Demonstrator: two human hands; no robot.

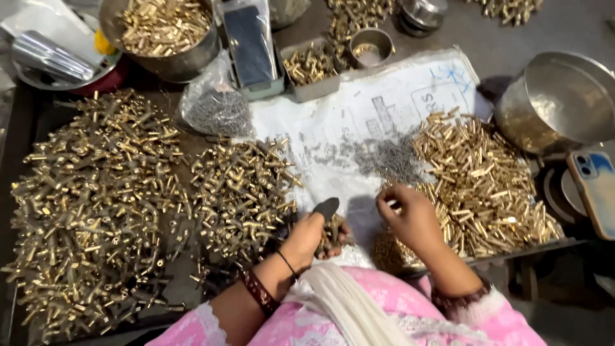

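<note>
1. The left hand [307, 234] is curled into a fist around a small tool with a dark rounded handle [327, 207], which sticks up from the grip; a few brass pieces sit under its fingers.
2. The right hand [413, 218] is bent at the wrist, its fingers pinched narrow at the near edge of the loose heap of bright brass tubular fittings [480, 182]. Whether it already holds one piece, I cannot tell.
3. Between the two hands lies a bare patch of the white printed sheet [359, 128] that covers the middle of the tabletop [487, 38].
4. A scatter of tiny grey metal pins [387, 157] lies on that sheet, just beside the bright heap.
5. Left of the left hand is a mid-sized pile of duller brass fittings [240, 192], and further left a much larger spread of similar brass fittings [90, 205].
6. At the far edge stand a round steel bowl filled with brass pieces [163, 29], a clear plastic bag of small grey parts [214, 106], a small grey tray of brass pieces [311, 67] and a little steel cup [371, 46].
7. To the right a large empty steel basin [557, 99] sits tilted, with a smartphone in a pale case [596, 189] near it.
8. Both wrists wear dark bangles, and the sleeves are pink.
</note>
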